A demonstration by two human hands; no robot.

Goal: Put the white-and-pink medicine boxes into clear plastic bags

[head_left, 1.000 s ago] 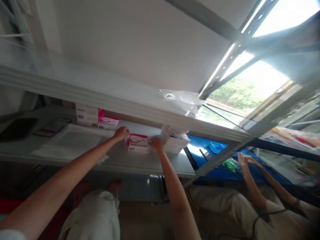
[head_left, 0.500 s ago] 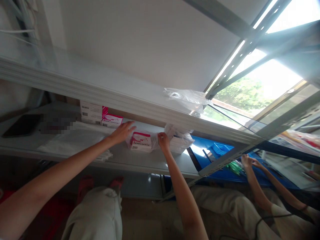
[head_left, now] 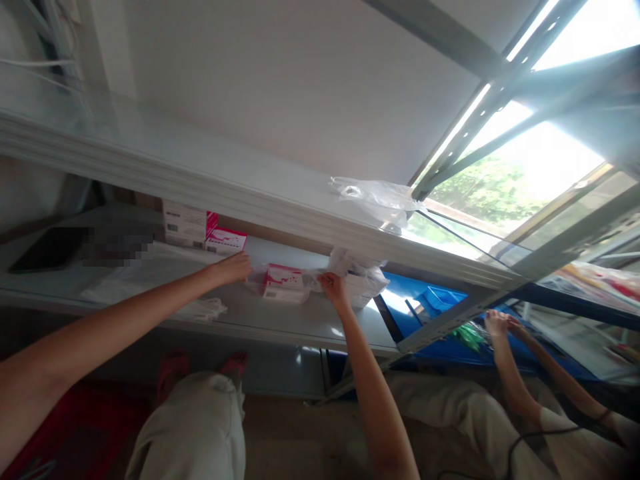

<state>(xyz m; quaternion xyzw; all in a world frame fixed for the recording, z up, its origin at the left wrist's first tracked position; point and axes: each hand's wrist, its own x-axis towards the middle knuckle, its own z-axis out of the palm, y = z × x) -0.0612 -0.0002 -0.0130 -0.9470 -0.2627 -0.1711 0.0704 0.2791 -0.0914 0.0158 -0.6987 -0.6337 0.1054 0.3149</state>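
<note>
1. The left hand (head_left: pixel 236 267) and right hand (head_left: pixel 334 289) appear pinched on opposite ends of a clear, thin plastic bag (head_left: pixel 311 280); uneven pulling could tear it.
2. The pink-and-white rectangular cardboard box (head_left: pixel 283 283) sits inside, on the grey metal shelf (head_left: pixel 280 319); a sharp tug could tip it.
3. The right hand could knock the plastic-wrapped white package (head_left: pixel 364 285) beside it.

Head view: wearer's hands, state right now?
Left hand: closed, apparently gripping the left end of the clear plastic bag around the pink-and-white box.
Right hand: closed, pinching the bag's right end.
</note>
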